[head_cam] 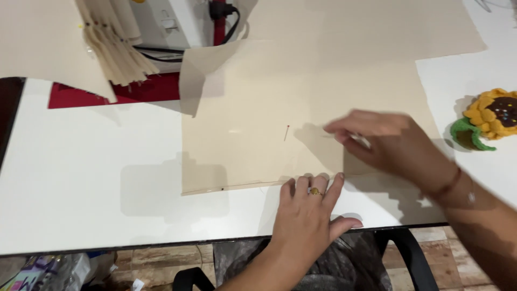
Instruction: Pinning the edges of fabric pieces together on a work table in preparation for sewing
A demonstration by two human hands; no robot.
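White counter (81, 178) fills most of the view, with tiled floor showing below its dark front edge. At far left, near the back, a sheet of beige cloth hangs over the counter, and beside it a bundle of folded beige strips (116, 51) rests against a white sewing machine (172, 21), with a red mat (140, 89) underneath. A large beige fabric (253, 108) lies flat across the middle, its near edge just short of the counter's front. A pin (287, 132) with a red head sticks in the fabric near its centre. The left hand (309, 215) lies flat, fingers spread, fingertips pressing the fabric's near edge; it grips nothing, and a gold ring sits on one finger. The right hand (385, 143), blurred, hovers over the fabric right of the pin, fingers pinched together on something thin and pale; what it is cannot be told. At far right a sunflower pincushion (493, 116) with green leaves sits on the counter, well apart from both hands.
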